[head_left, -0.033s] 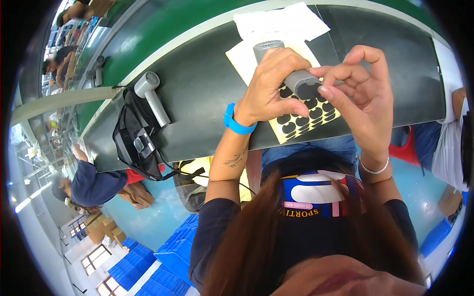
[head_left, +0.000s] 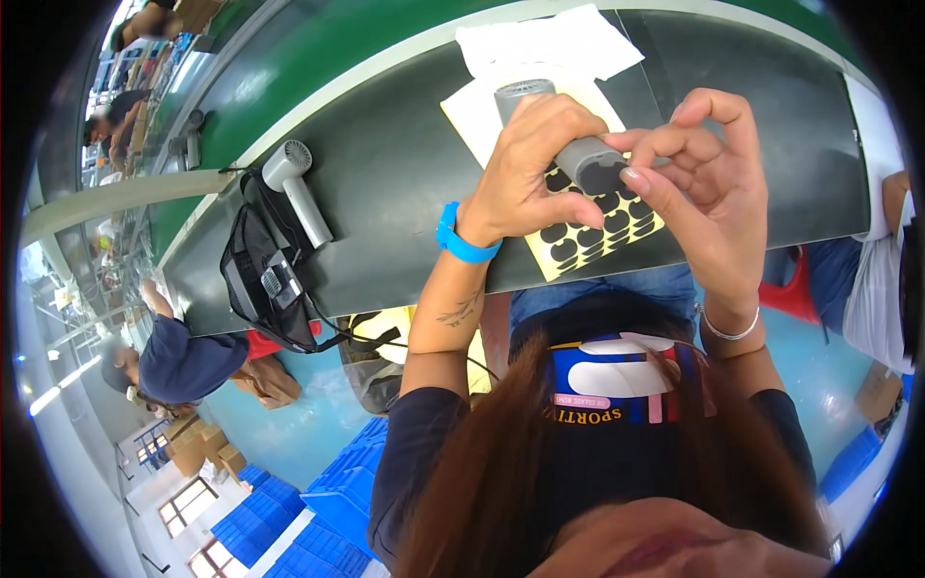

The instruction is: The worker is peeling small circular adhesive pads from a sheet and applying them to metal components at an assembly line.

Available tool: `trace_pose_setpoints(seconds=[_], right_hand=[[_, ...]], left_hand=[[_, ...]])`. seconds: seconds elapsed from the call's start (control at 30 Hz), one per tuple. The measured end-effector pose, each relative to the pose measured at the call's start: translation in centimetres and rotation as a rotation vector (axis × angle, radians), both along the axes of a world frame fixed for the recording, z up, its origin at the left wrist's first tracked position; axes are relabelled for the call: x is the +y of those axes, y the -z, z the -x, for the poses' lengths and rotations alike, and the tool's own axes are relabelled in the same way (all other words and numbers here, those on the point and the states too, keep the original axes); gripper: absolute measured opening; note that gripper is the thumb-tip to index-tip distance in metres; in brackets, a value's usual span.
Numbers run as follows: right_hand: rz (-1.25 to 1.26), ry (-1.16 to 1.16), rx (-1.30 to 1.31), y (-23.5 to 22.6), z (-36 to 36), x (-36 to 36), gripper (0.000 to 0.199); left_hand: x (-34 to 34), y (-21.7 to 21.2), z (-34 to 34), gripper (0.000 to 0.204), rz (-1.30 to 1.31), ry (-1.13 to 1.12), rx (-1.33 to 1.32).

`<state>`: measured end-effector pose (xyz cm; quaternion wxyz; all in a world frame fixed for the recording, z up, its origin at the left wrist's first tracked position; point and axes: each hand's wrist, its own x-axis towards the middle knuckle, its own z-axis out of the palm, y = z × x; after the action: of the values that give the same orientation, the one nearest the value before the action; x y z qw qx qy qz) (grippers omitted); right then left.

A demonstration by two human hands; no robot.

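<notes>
My left hand (head_left: 535, 169) is wrapped round a grey hair dryer (head_left: 588, 154). Its slotted, rounded end points away from me, and the dark end of its handle faces my right side. A black sticker (head_left: 604, 176) appears to lie against that handle end. The thumb and forefinger of my right hand (head_left: 708, 178) close in at its edge, the other fingers curled loosely. Beneath both hands lies a pale yellow sheet of black stickers (head_left: 564, 252), partly covered by my left hand and the dryer.
Another grey hair dryer (head_left: 301, 193) lies to the left on the dark table (head_left: 385, 173), beside a black mesh bag (head_left: 255, 260). White paper (head_left: 549, 43) lies at the far edge. Co-workers sit at left (head_left: 193, 356) and right. Blue crates (head_left: 347, 482) stand behind on the floor.
</notes>
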<state>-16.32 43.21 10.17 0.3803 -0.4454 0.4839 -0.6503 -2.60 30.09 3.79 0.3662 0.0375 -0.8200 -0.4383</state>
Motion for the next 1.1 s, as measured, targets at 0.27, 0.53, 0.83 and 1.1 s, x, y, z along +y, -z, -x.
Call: trace_pose_setpoints(seconds=[0.27, 0.53, 0.83, 1.1], right_hand=[[-0.01, 0.008, 0.017, -0.09, 0.19, 0.07, 0.039], [-0.03, 0.014, 0.052, -0.34, 0.25, 0.11, 0.04], [-0.082, 0.01, 0.065, -0.73, 0.11, 0.24, 0.041], [-0.08, 0.017, 0.103, -0.73, 0.15, 0.26, 0.039]], left_hand=[[0.15, -0.22, 0.2, 0.068, -0.006, 0.0, -0.008], [0.13, -0.2, 0.25, 0.067, 0.0, -0.003, -0.011], [0.21, -0.26, 0.16, 0.065, 0.0, -0.012, -0.013], [0.3, -0.25, 0.23, 0.065, 0.003, -0.022, -0.018]])
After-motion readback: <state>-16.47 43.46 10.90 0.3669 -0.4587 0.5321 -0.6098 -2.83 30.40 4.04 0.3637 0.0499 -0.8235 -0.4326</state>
